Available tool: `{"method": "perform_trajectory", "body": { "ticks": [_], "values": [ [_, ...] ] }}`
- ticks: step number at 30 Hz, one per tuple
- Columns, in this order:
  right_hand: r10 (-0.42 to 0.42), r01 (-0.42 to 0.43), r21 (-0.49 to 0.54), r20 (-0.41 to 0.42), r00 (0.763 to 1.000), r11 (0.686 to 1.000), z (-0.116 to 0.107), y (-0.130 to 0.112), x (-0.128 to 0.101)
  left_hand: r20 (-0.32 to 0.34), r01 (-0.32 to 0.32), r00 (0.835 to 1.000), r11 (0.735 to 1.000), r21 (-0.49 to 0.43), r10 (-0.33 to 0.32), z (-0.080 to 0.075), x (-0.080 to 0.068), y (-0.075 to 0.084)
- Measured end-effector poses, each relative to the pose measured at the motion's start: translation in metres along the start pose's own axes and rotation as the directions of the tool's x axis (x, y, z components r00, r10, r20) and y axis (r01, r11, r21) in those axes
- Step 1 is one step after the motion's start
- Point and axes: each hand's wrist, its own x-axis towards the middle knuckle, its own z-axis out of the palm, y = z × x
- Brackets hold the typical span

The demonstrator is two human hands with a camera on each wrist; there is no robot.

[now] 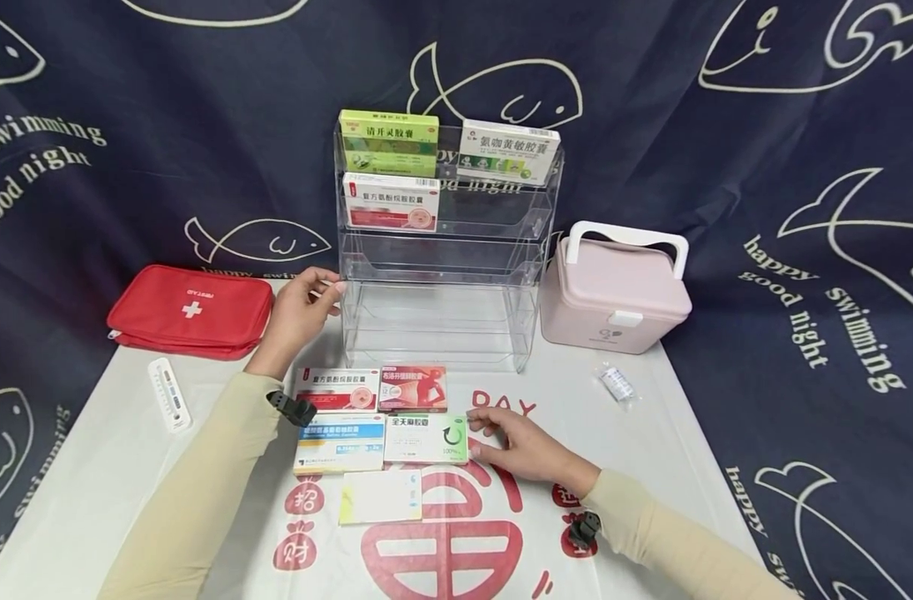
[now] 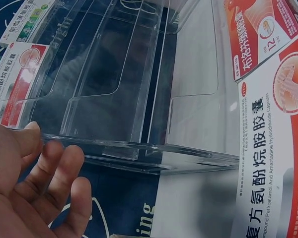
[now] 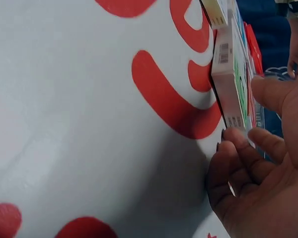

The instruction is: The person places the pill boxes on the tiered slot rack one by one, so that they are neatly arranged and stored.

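A clear acrylic tiered rack [image 1: 441, 317] stands at the back of the white mat. Its upper tiers hold a green box [image 1: 389, 143], a white box [image 1: 509, 152] and a red-and-white box [image 1: 391, 202]. My left hand [image 1: 306, 304] rests with nearly straight fingers against the rack's left edge [image 2: 139, 148]. Several medicine boxes lie in front of the rack. My right hand [image 1: 501, 442] pinches the right end of the green-and-white box [image 1: 425, 439] between thumb and fingers. In the right wrist view that box [image 3: 228, 64] shows edge-on.
A red first-aid pouch [image 1: 190, 310] and a white thermometer [image 1: 169, 393] lie at the left. At the right are a pink lidded case [image 1: 614, 292] and a small packet [image 1: 616, 383]. A yellow-and-white box [image 1: 381, 497] lies nearest me.
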Motion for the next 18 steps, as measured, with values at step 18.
{"method": "perform_trajectory", "body": {
  "ticks": [18],
  "values": [
    [-0.043, 0.027, -0.161, -0.093, 0.995, 0.987, 0.015, -0.006, 0.006, -0.068, -0.067, 0.995, 0.997, 0.033, 0.069, -0.004, 0.012, 0.018]
  ]
}}
